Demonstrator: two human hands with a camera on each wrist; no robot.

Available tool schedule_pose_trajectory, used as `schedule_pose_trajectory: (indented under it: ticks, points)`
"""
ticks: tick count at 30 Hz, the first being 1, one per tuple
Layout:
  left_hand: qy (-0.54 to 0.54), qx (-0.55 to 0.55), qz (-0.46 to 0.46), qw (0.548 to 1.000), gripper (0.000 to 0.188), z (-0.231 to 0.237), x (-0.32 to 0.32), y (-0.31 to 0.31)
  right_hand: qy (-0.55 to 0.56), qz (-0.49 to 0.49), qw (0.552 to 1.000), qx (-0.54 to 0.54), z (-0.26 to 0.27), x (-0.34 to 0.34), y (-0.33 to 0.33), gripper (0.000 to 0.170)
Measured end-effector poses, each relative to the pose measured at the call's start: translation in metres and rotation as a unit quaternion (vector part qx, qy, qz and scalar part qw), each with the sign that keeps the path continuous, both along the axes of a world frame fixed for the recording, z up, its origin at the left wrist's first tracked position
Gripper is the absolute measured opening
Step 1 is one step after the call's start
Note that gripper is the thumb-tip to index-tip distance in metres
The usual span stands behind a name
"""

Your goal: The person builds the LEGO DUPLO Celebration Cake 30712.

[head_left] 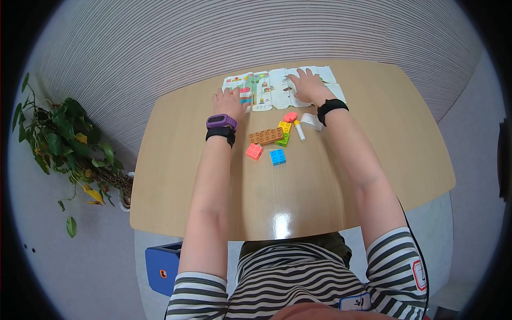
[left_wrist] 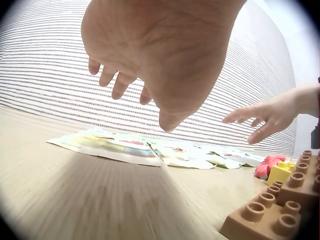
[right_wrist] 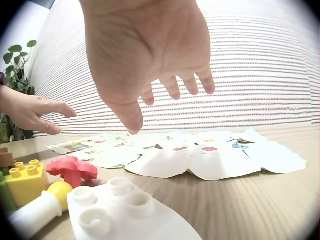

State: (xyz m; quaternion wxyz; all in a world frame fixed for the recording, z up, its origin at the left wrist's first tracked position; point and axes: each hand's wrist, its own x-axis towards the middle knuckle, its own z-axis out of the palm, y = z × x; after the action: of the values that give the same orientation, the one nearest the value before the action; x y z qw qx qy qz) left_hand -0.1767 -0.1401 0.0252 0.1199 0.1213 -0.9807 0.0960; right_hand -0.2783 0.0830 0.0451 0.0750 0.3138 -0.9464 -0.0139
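An unfolded picture instruction sheet (head_left: 278,90) lies creased along the far side of the table. Over its left end I hold my left hand (head_left: 230,102), palm down with fingers extended; the left wrist view shows a gap under the palm (left_wrist: 150,55). My right hand (head_left: 310,88) hovers likewise over the sheet's right part, fingers spread. Neither hand holds anything. Nearer to me lie a brown toy brick (head_left: 266,136), a yellow brick (head_left: 285,126), a green brick (head_left: 282,140), a red flower piece (head_left: 290,117), a white candle-like piece (head_left: 300,132) with a yellow tip and a white rounded brick (head_left: 312,122).
A pink brick (head_left: 254,152) and a blue brick (head_left: 278,157) lie closest to me. The wooden table (head_left: 176,176) meets a ribbed wall (head_left: 213,42) at its far edge. On the left stand a potted plant (head_left: 69,128) and, lower down, a blue box (head_left: 162,269).
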Motion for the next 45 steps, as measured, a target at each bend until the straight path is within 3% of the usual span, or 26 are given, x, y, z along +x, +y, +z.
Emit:
schedule_pose_trajectory:
  ticks: [17,20,26,32,35,45]
  points:
    - [0.009,0.003,0.001,1.000,0.059,-0.002,0.000,0.000,-0.008,-0.008,1.000,-0.002,0.001,0.002,0.001,0.055]
    - [0.062,-0.011,-0.020,0.998,0.055,-0.011,-0.002,-0.004,-0.005,-0.009,1.000,-0.003,0.000,0.002,0.001,0.055]
    - [0.009,-0.002,0.004,1.000,0.058,-0.005,-0.001,-0.002,-0.001,-0.008,1.000,-0.006,-0.001,0.002,0.002,0.055]
    - [0.007,-0.003,0.000,1.000,0.058,-0.010,-0.002,-0.005,-0.003,-0.008,1.000,-0.003,0.000,0.003,0.005,0.056]
    - [0.061,-0.020,-0.024,0.998,0.055,-0.018,-0.002,-0.008,-0.001,-0.009,1.000,0.000,-0.003,0.002,0.006,0.057]
    - [0.011,-0.018,-0.006,1.000,0.060,-0.013,-0.002,-0.005,0.006,-0.007,1.000,0.000,-0.007,-0.001,0.008,0.057]
